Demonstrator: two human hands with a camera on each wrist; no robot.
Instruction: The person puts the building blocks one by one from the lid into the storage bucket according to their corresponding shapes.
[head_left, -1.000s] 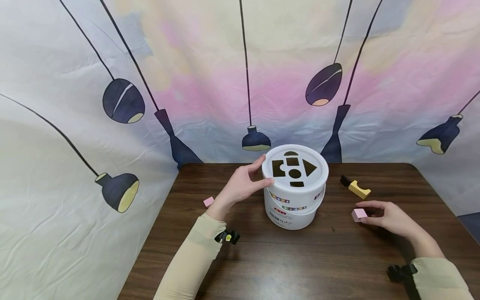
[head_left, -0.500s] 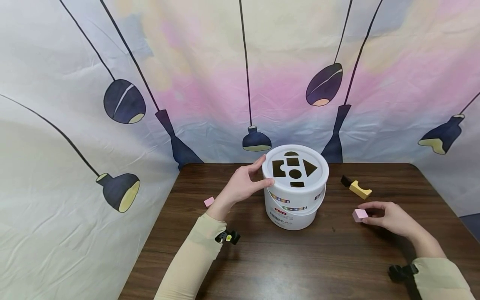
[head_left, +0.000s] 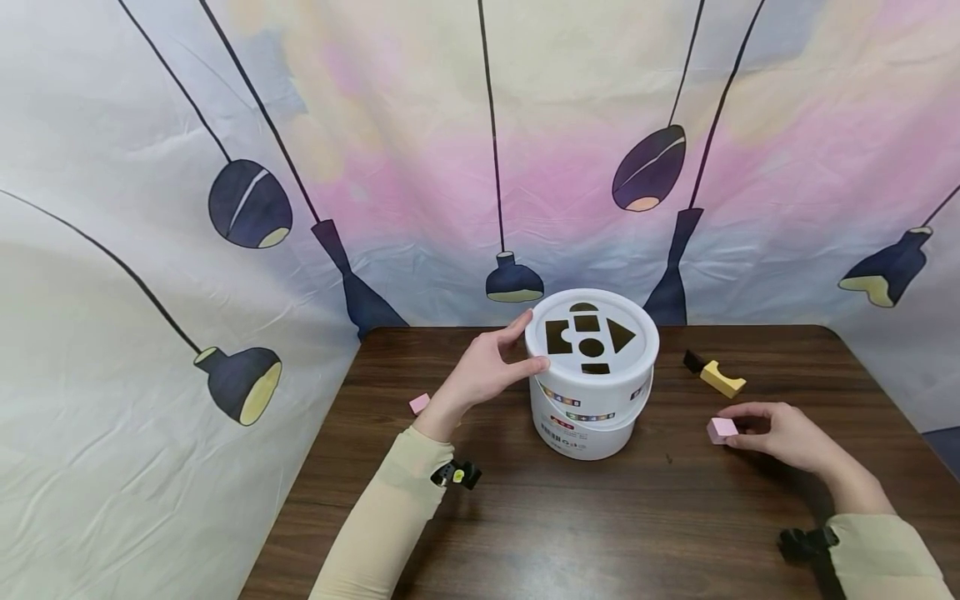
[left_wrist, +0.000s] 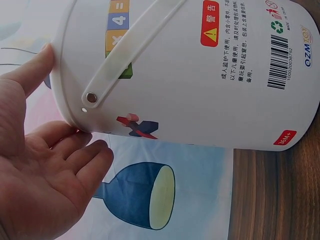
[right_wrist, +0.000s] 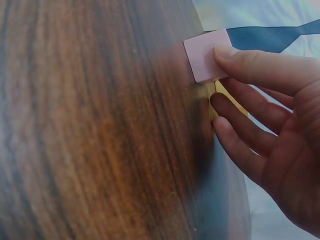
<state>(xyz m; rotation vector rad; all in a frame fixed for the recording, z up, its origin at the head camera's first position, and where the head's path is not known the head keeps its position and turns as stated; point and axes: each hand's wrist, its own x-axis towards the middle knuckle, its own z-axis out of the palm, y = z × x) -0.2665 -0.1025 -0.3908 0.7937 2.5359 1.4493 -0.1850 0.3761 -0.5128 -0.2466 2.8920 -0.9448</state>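
A white bucket (head_left: pixel 582 433) stands upright on the table, its lid (head_left: pixel 641 342) cut with several shaped holes. My left hand (head_left: pixel 483 368) rests against the lid's left edge, thumb at the near side and fingers at the far side. In the left wrist view, the left hand's (left_wrist: pixel 45 165) fingers are relaxed, with the tips at the rim. To the right of the bucket, my right hand (head_left: pixel 783 437) pinches a pink cube (head_left: pixel 722 431) low over the table. The right wrist view has the thumb on the face of this cube (right_wrist: pixel 204 57); the index fingertip is hidden behind it.
Another pink block (head_left: pixel 419 404) lies left of the bucket, close to the left wrist. Behind the right hand lie a yellow block with a curved notch (head_left: pixel 722 381) and a black block (head_left: pixel 693 362). A printed cloth (head_left: pixel 420 208) hangs behind the wooden table (head_left: pixel 570 533).
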